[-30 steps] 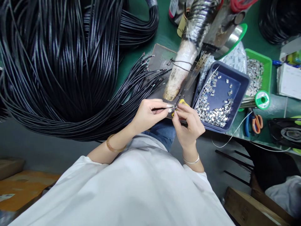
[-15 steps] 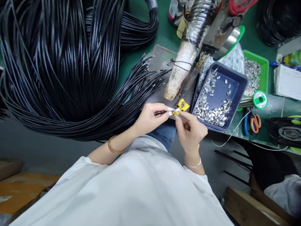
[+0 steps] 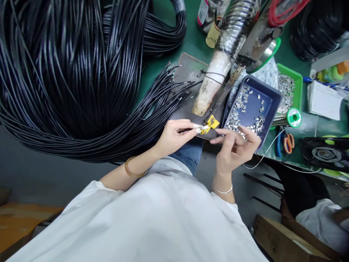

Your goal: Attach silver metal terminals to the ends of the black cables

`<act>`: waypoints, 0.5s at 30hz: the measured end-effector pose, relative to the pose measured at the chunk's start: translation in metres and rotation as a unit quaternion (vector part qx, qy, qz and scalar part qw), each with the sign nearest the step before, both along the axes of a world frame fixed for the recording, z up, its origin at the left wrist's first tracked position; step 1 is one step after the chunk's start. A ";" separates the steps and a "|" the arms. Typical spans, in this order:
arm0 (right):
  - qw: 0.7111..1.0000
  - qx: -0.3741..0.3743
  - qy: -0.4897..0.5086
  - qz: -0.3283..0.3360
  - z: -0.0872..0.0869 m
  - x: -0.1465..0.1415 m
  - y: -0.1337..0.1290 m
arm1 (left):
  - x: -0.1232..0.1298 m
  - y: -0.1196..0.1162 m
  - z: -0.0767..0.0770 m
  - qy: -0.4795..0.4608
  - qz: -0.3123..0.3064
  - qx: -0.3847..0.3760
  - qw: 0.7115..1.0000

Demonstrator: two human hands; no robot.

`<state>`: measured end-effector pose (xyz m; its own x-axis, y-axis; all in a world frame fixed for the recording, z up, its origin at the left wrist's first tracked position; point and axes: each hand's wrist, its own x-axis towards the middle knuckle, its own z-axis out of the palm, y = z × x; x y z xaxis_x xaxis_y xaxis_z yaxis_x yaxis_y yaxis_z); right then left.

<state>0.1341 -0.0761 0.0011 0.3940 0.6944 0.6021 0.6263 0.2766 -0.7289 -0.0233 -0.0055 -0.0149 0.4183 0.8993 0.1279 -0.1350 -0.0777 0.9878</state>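
My left hand [image 3: 177, 135] pinches a small silvery metal connector [image 3: 205, 127] between thumb and fingertips. Whether a cable end runs inside the grip is hidden. Just beyond the fingertips is a yellow fixture [image 3: 213, 122] at the edge of a dark board [image 3: 188, 60]. My right hand [image 3: 236, 147], fingers spread and nothing visible in them, is over the near edge of a blue tray [image 3: 272, 95]. Loose metal connectors [image 3: 241, 105] lie scattered in that tray. Black cables [image 3: 160, 103] with stripped ends fan across the board, left of the yellow fixture.
A plastic-wrapped duct [image 3: 211, 82] slants down over the board. At the right are a green tray [image 3: 299, 87], a solder spool [image 3: 294, 117], orange-handled pliers [image 3: 288, 142] and a black fan [image 3: 324, 153]. A large cable bundle [image 3: 68, 80] covers the left side. Another person's sleeve [image 3: 316, 218] shows lower right.
My right hand has let go near the connector, moved right toward the blue tray and spread its fingers. My left hand stays in place. The view has shifted slightly.
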 end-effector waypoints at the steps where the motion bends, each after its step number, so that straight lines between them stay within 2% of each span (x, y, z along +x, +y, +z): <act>1: 1.000 -0.012 -0.029 0.000 -0.001 -0.001 0.000 | 0.000 0.001 0.001 -0.007 0.000 -0.011 1.000; 4: 0.993 -0.052 -0.104 0.020 -0.003 -0.004 0.001 | 0.002 0.002 0.003 -0.027 -0.005 -0.050 0.998; 6: 0.990 -0.053 -0.128 0.032 -0.006 -0.006 0.003 | 0.004 0.003 0.005 -0.032 -0.007 -0.072 0.997; 10: 0.988 -0.018 -0.152 0.024 -0.011 -0.006 0.007 | 0.010 0.005 0.004 -0.049 0.001 -0.106 0.993; 15: 0.989 -0.021 -0.143 0.022 -0.014 -0.006 0.008 | 0.015 0.007 0.002 -0.055 0.014 -0.125 0.991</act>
<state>0.1284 -0.0677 -0.0133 0.1799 0.7345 0.6543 0.7968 0.2813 -0.5348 -0.0086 0.0019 -0.0128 0.3884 0.9198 -0.0566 -0.2435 0.1616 0.9563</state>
